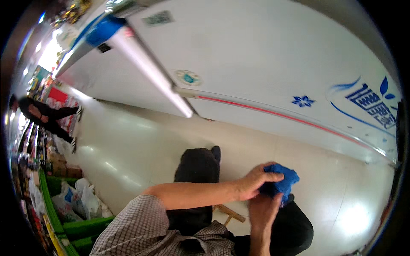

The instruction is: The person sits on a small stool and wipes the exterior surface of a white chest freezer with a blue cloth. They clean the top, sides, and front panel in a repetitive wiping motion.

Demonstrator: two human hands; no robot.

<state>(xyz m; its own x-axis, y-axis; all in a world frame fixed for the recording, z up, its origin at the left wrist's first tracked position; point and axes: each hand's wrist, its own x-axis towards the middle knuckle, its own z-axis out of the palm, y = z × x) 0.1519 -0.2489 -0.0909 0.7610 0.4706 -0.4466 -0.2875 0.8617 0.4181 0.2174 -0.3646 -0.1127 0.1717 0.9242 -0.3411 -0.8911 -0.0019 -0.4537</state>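
Note:
In front of my bent legs, both hands hold a bunched blue cloth. My left hand grips it from the left, with the thumb lying across its front. My right hand holds it from below, and its fingers are partly hidden behind the cloth. A large white freezer cabinet faces me, bearing blue printed writing and a snowflake mark. Along its lower part runs a red-lined trim strip. The cloth is apart from the cabinet.
A green crate with white plastic bags stands at the left. Farther off, a person in dark clothes stands by stocked shelves. Between my legs shows a wooden stool leg. The pale tiled floor is shiny.

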